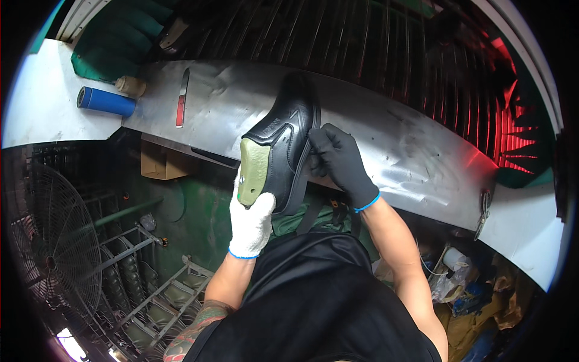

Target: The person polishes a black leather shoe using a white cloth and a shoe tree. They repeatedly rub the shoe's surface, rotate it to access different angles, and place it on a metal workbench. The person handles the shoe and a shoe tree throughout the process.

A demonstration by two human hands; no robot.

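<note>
A black slip-on shoe (294,130), with a green shoe last (256,164) filling its opening, is tilted over the metal worktop's near edge, its toe pointing away from me. My left hand (252,226), in a white glove, is closed round the heel end of the shoe and last. Against the sole's right edge rests my right hand (344,160), in a black glove, with its fingers curled and pressed together. Whatever those fingertips may pinch is hidden. On the worktop to the left lies a thin blade tool with a red handle (180,112).
The metal worktop (416,169) borders a bed of dark rollers (338,39), lit red at right. A blue cylinder (106,101) and a beige roll (131,85) lie at left. Below are a cardboard box (166,163), a large fan (54,241) and a metal rack (160,295).
</note>
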